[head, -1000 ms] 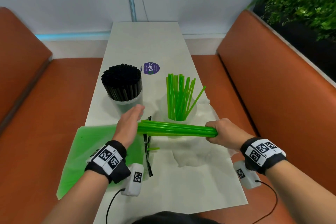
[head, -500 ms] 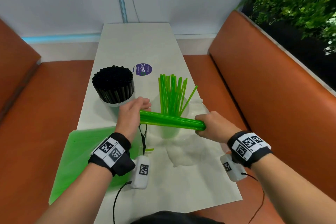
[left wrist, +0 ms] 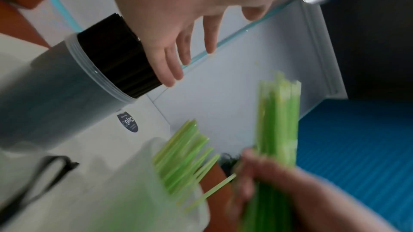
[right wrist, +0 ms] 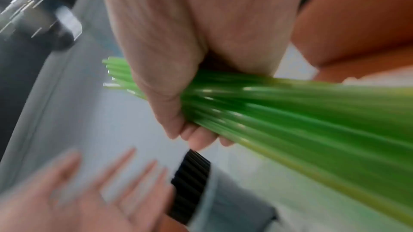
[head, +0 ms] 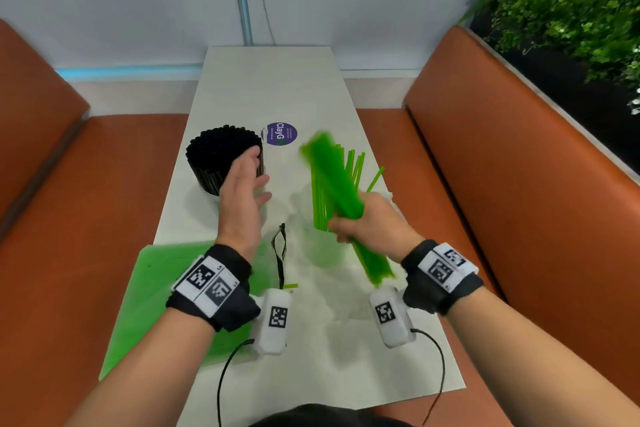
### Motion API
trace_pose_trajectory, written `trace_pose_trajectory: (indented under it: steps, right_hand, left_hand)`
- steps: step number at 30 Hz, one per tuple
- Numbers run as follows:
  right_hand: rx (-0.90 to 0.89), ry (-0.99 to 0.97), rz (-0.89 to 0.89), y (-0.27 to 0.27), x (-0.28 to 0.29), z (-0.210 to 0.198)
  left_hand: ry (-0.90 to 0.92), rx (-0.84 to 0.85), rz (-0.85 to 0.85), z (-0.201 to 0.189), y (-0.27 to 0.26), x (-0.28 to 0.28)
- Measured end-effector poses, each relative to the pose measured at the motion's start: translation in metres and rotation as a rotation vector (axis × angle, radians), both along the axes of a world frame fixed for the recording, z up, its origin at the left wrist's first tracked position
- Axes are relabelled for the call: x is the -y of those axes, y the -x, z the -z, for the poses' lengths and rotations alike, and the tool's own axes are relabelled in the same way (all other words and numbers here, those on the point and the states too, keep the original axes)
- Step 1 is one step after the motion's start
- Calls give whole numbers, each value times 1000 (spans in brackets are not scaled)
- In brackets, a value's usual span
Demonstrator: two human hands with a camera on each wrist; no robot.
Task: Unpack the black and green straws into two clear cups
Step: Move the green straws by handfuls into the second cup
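Observation:
My right hand (head: 367,224) grips a thick bundle of green straws (head: 334,180) around its lower part. The bundle is blurred and tilts up and away to the left, in front of the clear cup (head: 323,250) that holds several loose green straws (head: 356,166). My left hand (head: 242,191) is open with straight fingers, holds nothing, and hovers just in front of the black straws (head: 218,156). These stand packed in the other clear cup (left wrist: 55,85). The right wrist view shows my fingers curled round the bundle (right wrist: 279,112).
A flat green plastic bag (head: 156,291) lies at the table's near left edge. Crumpled clear wrapping (head: 332,308) lies near the middle, with a black band (head: 280,253) and a short green bit (head: 290,286). A purple sticker (head: 281,134) is farther back. Orange benches (head: 502,184) flank the table.
My left hand has let go of the green bundle and moved up towards the black straws. My right hand has swung the bundle from lying level to tilted upward near the green cup.

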State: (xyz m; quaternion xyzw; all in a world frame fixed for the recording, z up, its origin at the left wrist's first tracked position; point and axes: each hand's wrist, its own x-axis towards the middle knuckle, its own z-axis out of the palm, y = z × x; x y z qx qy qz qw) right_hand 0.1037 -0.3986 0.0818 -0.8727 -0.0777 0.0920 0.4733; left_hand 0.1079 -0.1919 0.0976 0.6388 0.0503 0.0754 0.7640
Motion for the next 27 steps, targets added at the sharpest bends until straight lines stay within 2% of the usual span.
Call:
trace_pose_trajectory:
  steps: [1, 3, 5, 6, 8, 11, 14, 18, 22, 24, 27]
  right_hand:
    - [-40, -240, 62, -1, 1, -6]
    - [-99, -710, 145, -5, -5, -18]
    - [-110, -974, 191, -8, -16, -24]
    - [-120, -1047, 198, -9, -23, -26]
    - [-153, -1147, 203, -7, -36, -25]
    - [-177, -1148, 196, -4, -44, -24]
    - [-165, -1188, 225, -8, -29, -33]
    - [-175, -1325, 327, -20, -1, -49]
    - [-156, -1375, 401, -24, 4, -52]
    - [-124, -1447, 471, -25, 7, -54]
    - [-83, -1540, 542, -26, 15, -56]
  left_hand:
    - [-80, -14, 30, 3, 2, -2]
    - [-303, -58, 246, 17, 9, 2]
    - [-396, -70, 478, 28, 19, 15]
    - [-408, -49, 536, 30, 23, 22]
    - [-470, -12, 530, 31, 27, 35]
    - [-531, -22, 497, 33, 29, 40]
    - [-662, -12, 539, 38, 27, 26]
    - [-739, -83, 653, 41, 27, 7]
    - [-613, -121, 627, 37, 25, -4]
    - [-391, -143, 474, 30, 20, -16]
    - [7, -268, 238, 24, 12, -31]
